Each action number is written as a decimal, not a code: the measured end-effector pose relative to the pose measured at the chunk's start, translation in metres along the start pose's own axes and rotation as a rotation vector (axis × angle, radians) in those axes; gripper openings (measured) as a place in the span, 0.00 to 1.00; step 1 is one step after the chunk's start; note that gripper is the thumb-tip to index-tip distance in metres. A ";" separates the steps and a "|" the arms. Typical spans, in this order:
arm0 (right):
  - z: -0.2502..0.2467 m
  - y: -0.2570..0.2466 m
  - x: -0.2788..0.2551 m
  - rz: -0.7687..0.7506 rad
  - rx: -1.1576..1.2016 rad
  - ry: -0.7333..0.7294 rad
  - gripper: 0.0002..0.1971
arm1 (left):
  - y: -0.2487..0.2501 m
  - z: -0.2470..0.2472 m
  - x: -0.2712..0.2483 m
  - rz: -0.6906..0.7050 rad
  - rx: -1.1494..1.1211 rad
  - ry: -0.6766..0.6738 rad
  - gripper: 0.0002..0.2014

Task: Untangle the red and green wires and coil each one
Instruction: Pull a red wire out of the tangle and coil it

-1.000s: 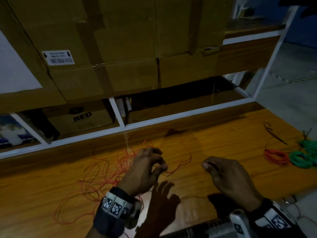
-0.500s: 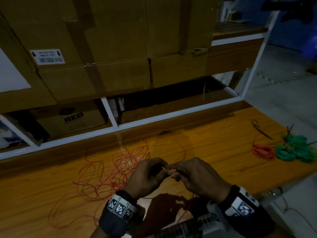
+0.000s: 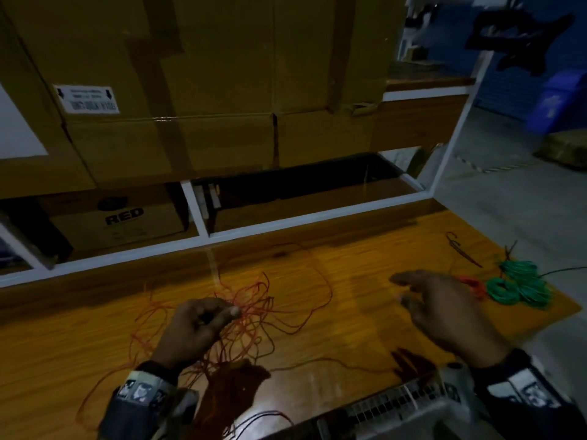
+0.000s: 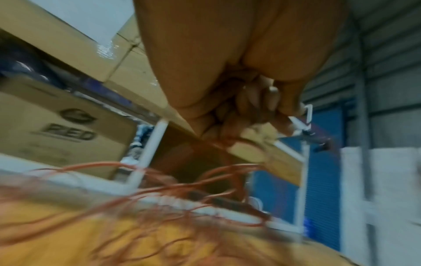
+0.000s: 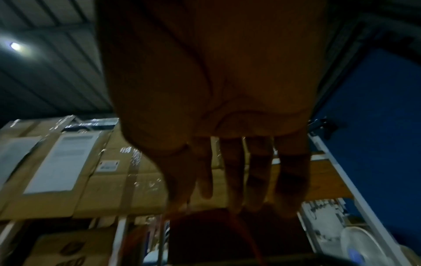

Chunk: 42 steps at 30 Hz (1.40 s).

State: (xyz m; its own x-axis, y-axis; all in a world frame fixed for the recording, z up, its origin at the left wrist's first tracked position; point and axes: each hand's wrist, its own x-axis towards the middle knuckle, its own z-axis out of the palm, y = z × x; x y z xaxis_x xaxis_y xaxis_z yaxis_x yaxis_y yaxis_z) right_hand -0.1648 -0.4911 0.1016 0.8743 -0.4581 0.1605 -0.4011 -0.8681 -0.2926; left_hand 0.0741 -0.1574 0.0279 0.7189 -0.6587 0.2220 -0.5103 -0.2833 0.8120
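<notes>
One tangled red wire (image 3: 254,315) sprawls on the bench (image 3: 365,300), pinched by your left hand (image 3: 193,331) while your right hand (image 3: 444,309) hovers spread and empty; pulling hard could tighten its loops into knots.

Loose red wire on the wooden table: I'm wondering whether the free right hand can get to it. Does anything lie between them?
Nothing visible does. Bare wooden table lies between the open right hand and the tangled loose red wire, which the left hand pinches. The coiled green wires lie on the far side of the right hand.
</notes>
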 end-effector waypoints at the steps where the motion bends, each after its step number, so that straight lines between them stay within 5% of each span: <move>1: 0.011 -0.006 -0.004 -0.001 -0.066 -0.080 0.25 | 0.006 0.006 0.000 0.006 0.006 -0.038 0.14; 5: 0.038 -0.072 -0.008 -0.109 0.116 -0.161 0.37 | 0.031 0.044 0.004 0.099 0.141 -0.221 0.12; 10: 0.083 -0.128 0.005 -0.271 0.280 -0.232 0.12 | 0.033 0.054 0.007 0.136 0.106 -0.137 0.09; 15: 0.073 -0.138 0.010 -0.408 0.298 -0.243 0.09 | 0.012 0.033 -0.016 0.019 -0.272 -0.093 0.10; 19: 0.050 -0.127 0.016 -0.472 0.217 0.127 0.05 | -0.027 0.026 -0.029 -0.137 -0.436 -0.231 0.16; 23: -0.003 -0.084 0.040 -0.303 0.276 0.490 0.07 | -0.065 0.012 -0.034 -0.192 -0.244 -0.274 0.30; 25: -0.024 -0.063 0.047 -0.187 0.262 0.599 0.06 | -0.071 -0.001 -0.028 -0.172 -0.184 -0.203 0.24; 28: -0.015 -0.042 0.059 -0.038 0.190 0.389 0.07 | -0.052 -0.019 -0.004 -0.155 -0.168 -0.016 0.20; 30: 0.009 -0.040 0.067 0.038 0.069 0.154 0.20 | -0.035 -0.025 0.015 -0.093 -0.031 0.038 0.19; 34: 0.042 -0.082 0.082 -0.144 0.202 0.032 0.30 | 0.003 -0.019 0.052 0.023 0.280 -0.010 0.14; 38: 0.068 -0.131 0.103 -0.309 0.283 -0.142 0.22 | 0.036 0.003 0.078 0.156 0.362 -0.093 0.15; 42: 0.085 -0.130 0.121 -0.415 0.387 -0.114 0.06 | 0.042 0.014 0.086 0.074 0.009 -0.053 0.09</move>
State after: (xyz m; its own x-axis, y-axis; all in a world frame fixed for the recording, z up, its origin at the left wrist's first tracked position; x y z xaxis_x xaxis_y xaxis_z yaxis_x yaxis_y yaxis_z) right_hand 0.0157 -0.4176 0.0792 0.9695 -0.0521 0.2394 0.0922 -0.8279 -0.5533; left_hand 0.1075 -0.2354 0.0735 0.6530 -0.7142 0.2520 -0.5656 -0.2386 0.7894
